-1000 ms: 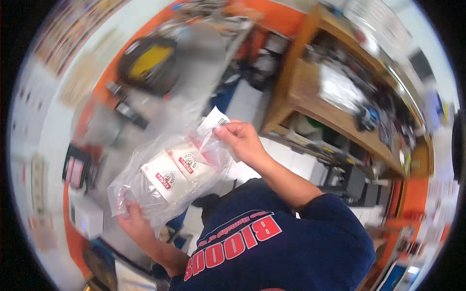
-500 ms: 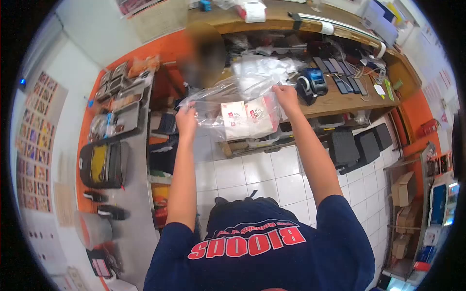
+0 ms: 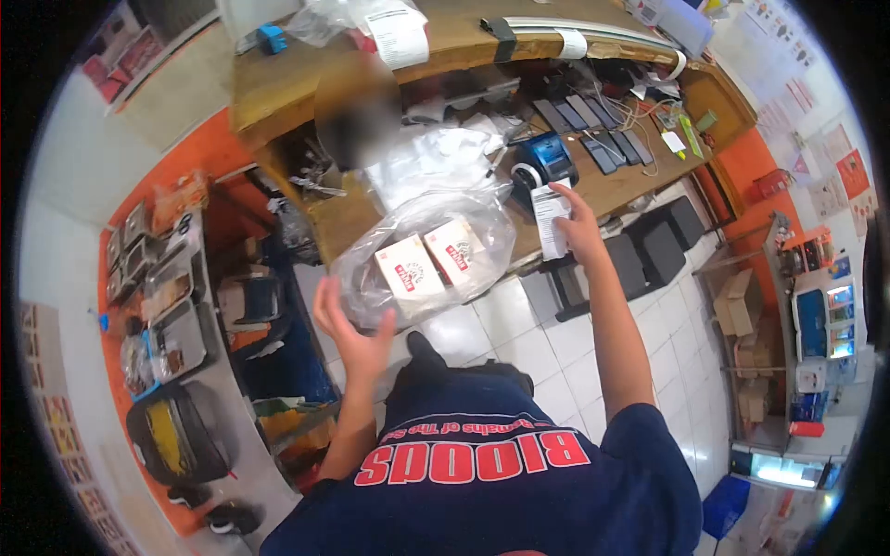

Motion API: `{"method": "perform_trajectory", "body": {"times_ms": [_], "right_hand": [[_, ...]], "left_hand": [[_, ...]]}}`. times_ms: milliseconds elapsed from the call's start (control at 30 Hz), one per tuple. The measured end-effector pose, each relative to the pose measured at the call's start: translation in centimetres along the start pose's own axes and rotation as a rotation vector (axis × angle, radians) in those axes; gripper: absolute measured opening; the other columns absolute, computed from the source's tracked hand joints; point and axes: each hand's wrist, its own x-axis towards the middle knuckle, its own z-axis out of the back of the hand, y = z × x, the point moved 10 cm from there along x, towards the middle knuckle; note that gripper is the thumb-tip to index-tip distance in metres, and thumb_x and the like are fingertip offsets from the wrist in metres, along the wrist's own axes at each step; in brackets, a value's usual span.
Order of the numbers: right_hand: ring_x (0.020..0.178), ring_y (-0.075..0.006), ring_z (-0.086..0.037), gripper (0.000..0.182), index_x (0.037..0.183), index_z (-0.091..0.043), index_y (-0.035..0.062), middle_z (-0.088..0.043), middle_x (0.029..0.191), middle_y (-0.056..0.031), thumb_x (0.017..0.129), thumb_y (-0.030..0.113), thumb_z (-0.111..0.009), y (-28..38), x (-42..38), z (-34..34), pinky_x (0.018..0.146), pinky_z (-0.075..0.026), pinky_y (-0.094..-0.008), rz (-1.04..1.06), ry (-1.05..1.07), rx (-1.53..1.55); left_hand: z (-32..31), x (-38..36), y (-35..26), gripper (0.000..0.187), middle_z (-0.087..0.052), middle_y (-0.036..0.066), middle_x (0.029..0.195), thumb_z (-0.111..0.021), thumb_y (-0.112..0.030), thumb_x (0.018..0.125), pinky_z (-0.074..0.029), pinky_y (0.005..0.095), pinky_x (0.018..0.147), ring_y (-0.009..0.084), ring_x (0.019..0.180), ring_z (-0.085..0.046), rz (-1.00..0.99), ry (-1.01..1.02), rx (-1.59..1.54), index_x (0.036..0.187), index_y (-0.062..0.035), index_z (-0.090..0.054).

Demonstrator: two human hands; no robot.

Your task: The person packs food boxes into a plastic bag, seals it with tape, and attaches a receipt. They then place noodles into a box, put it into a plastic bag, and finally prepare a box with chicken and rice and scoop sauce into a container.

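My right hand (image 3: pixel 578 227) pinches a printed paper receipt (image 3: pixel 549 232) just in front of the blue and black receipt printer (image 3: pixel 547 159). A clear plastic bag (image 3: pixel 493 218) sits at the front edge of the wooden counter, its sides loosely spread. Inside it are two white boxes with red labels, a left box (image 3: pixel 397 259) and a right box (image 3: pixel 452 243). My left hand (image 3: pixel 354 329) is open beside the bag's near left side, fingers apart and slightly blurred. Behind the bag lies a pile of white plastic bags (image 3: pixel 431 162).
Several phones (image 3: pixel 593 130) and cables lie on the counter right of the printer. On the left, a steel table (image 3: pixel 232 408) carries metal trays (image 3: pixel 181 338) and a dark bag (image 3: pixel 176 434). Black bins (image 3: pixel 640 259) stand below the counter.
Both hands have let go of the bag, which now rests at the counter edge with the boxes inside. My right hand has taken hold of the receipt by the printer. The view has shifted.
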Motion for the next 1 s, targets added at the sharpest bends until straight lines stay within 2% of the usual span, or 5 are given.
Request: {"method": "perform_trajectory", "body": {"times_ms": [333,533,667,867,1000], "right_hand": [[0.120,-0.0205,-0.055,0.073,0.146,-0.048,0.0091,-0.054,0.137,-0.0100,0.079,-0.005,-0.072,3.6,4.9,-0.2,0.100,-0.046,-0.0340,0.126,0.017,0.178],[0.124,-0.0253,-0.054,0.060,0.135,-0.058,0.0077,-0.052,0.135,-0.0122,0.078,-0.003,-0.071,-4.5,14.2,0.9,0.100,-0.048,-0.0363,0.260,0.085,-0.289],[0.114,-0.0310,-0.057,0.054,0.132,-0.063,0.0106,-0.043,0.131,-0.0143,0.079,-0.001,-0.071,-9.3,19.1,-1.0,0.093,-0.052,-0.0353,0.105,0.225,-0.101],[0.083,-0.0303,-0.064,0.018,0.101,-0.074,0.0039,-0.064,0.090,-0.0170,0.084,0.004,-0.068,-6.6,30.2,-1.8,0.078,-0.052,-0.0371,0.257,0.081,-0.286],[0.090,-0.0383,-0.066,0.028,0.106,-0.072,0.0028,-0.067,0.103,-0.0201,0.081,0.015,-0.075,-12.2,40.0,-10.2,0.081,-0.054,-0.0456,0.476,0.084,-0.578]], "left_hand": [[-12.3,9.9,-11.7,0.046,-0.044,0.020,0.144,-0.072,-0.013,0.078,-0.028,0.0500,0.110,0.0392,0.131,-0.037,-0.401,0.339,-0.002,0.122,-0.0047,-0.064],[-17.8,12.9,-10.0,0.035,-0.051,0.017,0.138,-0.072,-0.010,0.079,-0.031,0.0482,0.110,0.0374,0.129,-0.041,-0.214,0.338,0.081,0.113,-0.0050,-0.068],[-22.0,15.0,-9.5,0.031,-0.053,0.016,0.137,-0.069,-0.005,0.082,-0.032,0.0469,0.109,0.0363,0.128,-0.043,-0.068,0.287,0.205,0.112,-0.0042,-0.068],[-26.5,18.6,-12.0,0.029,-0.056,0.015,0.130,-0.069,-0.006,0.082,-0.037,0.0474,0.104,0.0367,0.121,-0.046,0.018,0.198,0.348,0.111,-0.0048,-0.068],[-29.7,21.8,-13.4,0.027,-0.063,0.014,0.121,-0.069,-0.006,0.083,-0.041,0.0427,0.100,0.0340,0.115,-0.054,0.007,0.284,0.312,0.110,-0.0019,-0.067]]}}
